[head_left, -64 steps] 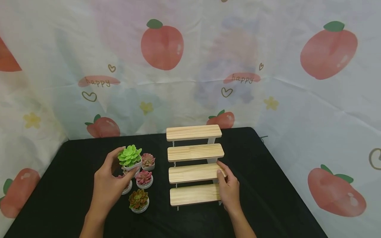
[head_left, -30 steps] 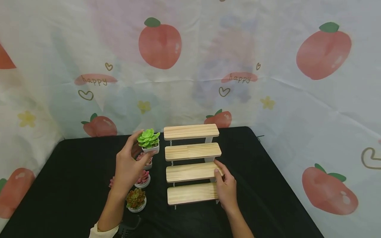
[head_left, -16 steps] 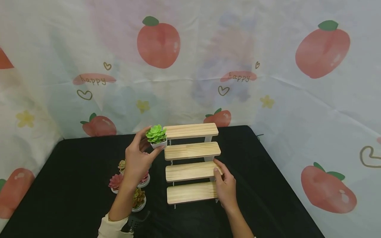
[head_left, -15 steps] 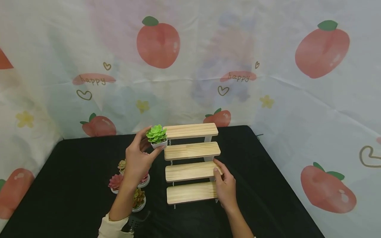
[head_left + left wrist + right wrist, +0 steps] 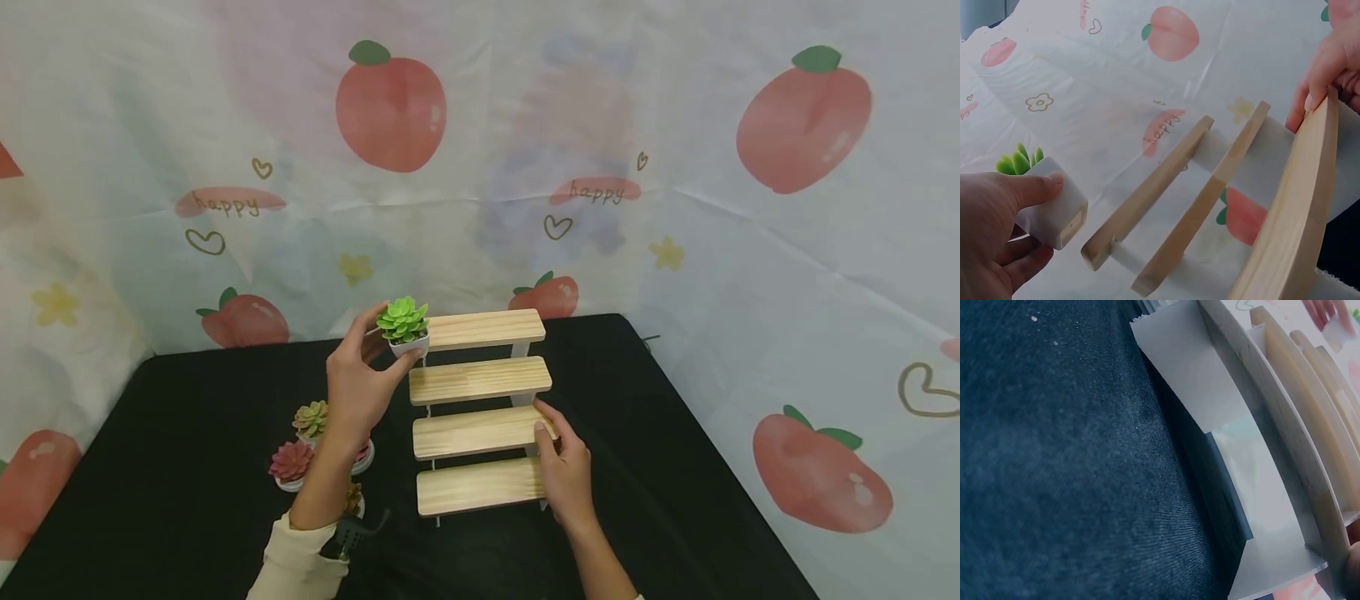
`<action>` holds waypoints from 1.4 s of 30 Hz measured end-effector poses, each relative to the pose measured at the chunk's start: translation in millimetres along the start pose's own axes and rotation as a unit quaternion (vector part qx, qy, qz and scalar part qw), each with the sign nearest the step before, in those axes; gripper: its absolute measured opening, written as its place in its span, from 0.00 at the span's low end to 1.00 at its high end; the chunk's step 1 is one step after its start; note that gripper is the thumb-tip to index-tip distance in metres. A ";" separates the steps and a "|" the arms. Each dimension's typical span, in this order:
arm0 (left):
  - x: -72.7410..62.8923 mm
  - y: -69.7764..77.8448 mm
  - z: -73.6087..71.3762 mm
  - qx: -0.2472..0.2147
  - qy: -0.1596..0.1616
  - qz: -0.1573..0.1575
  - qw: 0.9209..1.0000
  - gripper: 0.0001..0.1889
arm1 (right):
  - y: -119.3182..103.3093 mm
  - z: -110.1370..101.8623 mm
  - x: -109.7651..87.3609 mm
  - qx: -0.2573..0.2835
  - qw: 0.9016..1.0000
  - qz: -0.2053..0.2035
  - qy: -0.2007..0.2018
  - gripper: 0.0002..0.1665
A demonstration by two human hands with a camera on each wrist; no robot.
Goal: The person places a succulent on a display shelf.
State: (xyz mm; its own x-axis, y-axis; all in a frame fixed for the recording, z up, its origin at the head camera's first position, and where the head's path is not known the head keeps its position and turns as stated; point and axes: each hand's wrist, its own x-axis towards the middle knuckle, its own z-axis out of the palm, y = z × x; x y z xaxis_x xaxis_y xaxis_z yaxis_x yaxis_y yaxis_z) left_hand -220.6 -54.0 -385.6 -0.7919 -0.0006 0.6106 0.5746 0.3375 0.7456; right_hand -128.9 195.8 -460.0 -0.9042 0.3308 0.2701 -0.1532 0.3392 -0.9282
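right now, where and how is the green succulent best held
Probably by its flat-sided white pot, pinched across opposite faces from the left, where the left hand grips it: the green leaves spread out above the pot, leaving its sides bare, and the wooden rack stands to the right.

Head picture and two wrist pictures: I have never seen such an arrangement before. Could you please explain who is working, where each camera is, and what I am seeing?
There is no machine here, only a person's two hands. The head picture comes from a camera worn on the head, looking forward and down. The other two come from cameras worn on the wrists.

The left hand holds a potted green succulent beside the left end of the top board of a four-step wooden stand. The right hand grips the right end of its third board, counted from the top.

The stand is on a black cloth, with other potted succulents to its left, some partly hidden by the left arm.
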 end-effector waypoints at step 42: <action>26.0 -5.6 30.3 -0.016 -0.075 -0.036 0.996 0.38 | -1.5 -1.3 -1.2 0.009 1.000 -0.004 0.006 0.19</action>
State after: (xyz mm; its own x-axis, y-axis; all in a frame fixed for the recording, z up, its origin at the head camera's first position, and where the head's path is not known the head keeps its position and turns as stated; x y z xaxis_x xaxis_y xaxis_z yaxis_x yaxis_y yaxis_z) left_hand -250.6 -27.3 -382.0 -0.8516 0.1177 0.5108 0.5202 0.3105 0.7956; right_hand -127.0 196.0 -458.6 -0.8980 0.3388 0.2807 -0.1676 0.3264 -0.9303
